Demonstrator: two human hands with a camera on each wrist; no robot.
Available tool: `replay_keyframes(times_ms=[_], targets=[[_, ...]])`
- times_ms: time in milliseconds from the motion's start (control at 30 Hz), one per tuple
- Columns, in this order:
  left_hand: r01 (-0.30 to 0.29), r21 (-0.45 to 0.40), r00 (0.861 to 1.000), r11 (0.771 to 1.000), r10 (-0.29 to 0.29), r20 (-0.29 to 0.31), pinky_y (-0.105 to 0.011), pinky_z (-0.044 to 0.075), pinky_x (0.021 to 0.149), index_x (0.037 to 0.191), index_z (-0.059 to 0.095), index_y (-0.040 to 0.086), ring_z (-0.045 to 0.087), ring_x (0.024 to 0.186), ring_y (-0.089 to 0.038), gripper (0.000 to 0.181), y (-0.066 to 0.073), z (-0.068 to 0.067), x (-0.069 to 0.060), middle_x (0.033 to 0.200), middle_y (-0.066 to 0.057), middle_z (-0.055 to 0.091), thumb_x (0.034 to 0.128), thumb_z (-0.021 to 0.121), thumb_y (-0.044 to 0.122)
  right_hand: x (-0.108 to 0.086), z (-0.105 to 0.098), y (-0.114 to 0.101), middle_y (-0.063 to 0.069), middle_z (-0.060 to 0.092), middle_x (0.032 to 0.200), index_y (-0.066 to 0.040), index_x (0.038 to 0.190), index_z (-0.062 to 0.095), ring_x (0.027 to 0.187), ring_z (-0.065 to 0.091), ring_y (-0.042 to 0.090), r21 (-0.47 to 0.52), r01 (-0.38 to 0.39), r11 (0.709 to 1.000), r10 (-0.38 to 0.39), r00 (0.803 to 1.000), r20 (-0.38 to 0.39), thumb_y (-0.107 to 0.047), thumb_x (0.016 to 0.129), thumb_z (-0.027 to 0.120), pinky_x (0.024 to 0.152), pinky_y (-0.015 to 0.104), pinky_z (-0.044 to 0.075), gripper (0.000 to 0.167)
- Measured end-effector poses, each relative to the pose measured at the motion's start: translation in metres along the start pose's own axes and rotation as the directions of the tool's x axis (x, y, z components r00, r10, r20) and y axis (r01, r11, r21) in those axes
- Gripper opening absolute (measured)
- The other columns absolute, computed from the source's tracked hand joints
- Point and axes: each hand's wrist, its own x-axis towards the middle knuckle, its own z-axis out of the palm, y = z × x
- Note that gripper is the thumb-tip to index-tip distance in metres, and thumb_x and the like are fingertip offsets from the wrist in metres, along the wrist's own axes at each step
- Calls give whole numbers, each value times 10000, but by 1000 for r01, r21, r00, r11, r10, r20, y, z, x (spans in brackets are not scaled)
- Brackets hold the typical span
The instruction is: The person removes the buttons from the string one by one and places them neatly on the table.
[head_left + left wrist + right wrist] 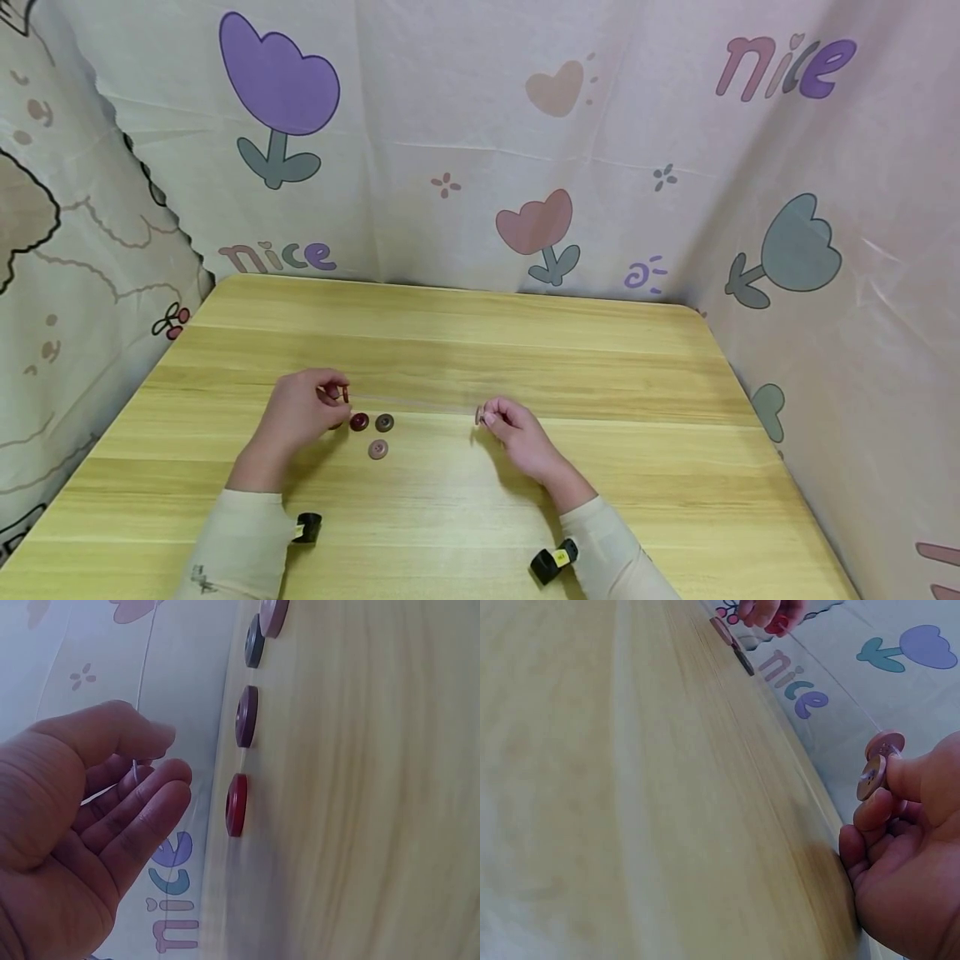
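Note:
My left hand (303, 408) pinches a thin white thread (141, 682), and a red button (345, 394) shows at its fingertips. Stretched across, the thread runs to my right hand (521, 437), whose thumb and fingers pinch two pinkish-brown buttons (872, 776) strung on it. Below the left hand, on the table, lie a dark red button (359, 422), a dark grey button (385, 422) and a pink button (378, 449). Another red button (236, 805) lies beside them, mostly hidden by the left hand in the head view.
The wooden table (450, 350) meets a patterned cloth (420, 108) at its back and sides. Each forearm wears a light sleeve, with a black wrist device (553, 562) on the right and another black device (307, 527) on the left.

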Motion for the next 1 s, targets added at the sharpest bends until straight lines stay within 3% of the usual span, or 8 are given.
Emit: replay_keyframes(times_ms=[200, 667, 867, 1000], targets=[[5, 20, 1000, 1000, -5, -13, -370, 512, 658, 1051, 717, -7, 615, 732, -197, 294, -3, -3, 0, 801, -20, 639, 766, 776, 36, 0, 0, 0, 213, 581, 1064, 100, 1030, 563, 1049, 512, 382, 24, -1, 1000, 1, 1000, 5, -49, 1061, 446, 888, 306, 407, 192], [6, 44, 1000, 999, -5, -27, -393, 503, 660, 1025, 716, -10, 619, 731, -210, 276, -8, -10, 0, 786, -15, 624, 764, 779, 53, -1, -1, 1, 173, 560, 997, 69, 999, 553, 970, 503, 313, 10, 33, 999, -33, 999, 10, -57, 1059, 456, 853, 342, 412, 170], [12, 63, 999, 998, -10, -39, -406, 499, 673, 1034, 712, -14, 622, 741, -225, 281, -12, -16, -3, 793, -24, 627, 766, 774, 46, 0, 0, 1, 176, 559, 971, 73, 987, 545, 958, 513, 275, 14, 0, 1000, 0, 1000, -4, -56, 1058, 459, 839, 330, 418, 171], [7, 65, 999, 998, -5, -43, -400, 492, 656, 1018, 710, -6, 619, 732, -219, 267, -15, -19, -5, 778, -13, 615, 762, 773, 41, -1, 0, -1, 240, 591, 972, 106, 1000, 529, 981, 568, 325, 39, -22, 999, 22, 1000, 0, -41, 1060, 445, 843, 350, 430, 179]])
